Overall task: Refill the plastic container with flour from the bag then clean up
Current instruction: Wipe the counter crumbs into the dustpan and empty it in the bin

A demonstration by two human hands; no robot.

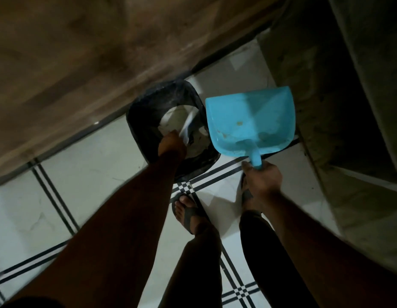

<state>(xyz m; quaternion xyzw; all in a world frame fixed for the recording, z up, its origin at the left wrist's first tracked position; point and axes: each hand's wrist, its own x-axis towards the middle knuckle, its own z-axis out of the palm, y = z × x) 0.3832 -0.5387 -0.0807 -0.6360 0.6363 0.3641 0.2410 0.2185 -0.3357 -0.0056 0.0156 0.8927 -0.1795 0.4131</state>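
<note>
I am gripping the light-blue plastic dustpan [251, 121] handle with my right hand [260, 177]; my left hand [171, 144] is pinching a blurred white scrap [187, 127] over the black lined bin [144, 112].

right hand [260, 178] grips blue dustpan [251, 121]; left hand [171, 145] over bin [148, 112], maybe holding paper.

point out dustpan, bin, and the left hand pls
dustpan [251, 116]: head view, on the flat blue pan.
bin [140, 112]: head view, on the black liner at its left rim.
left hand [171, 144]: head view, on the back of the hand over the bin.
</note>
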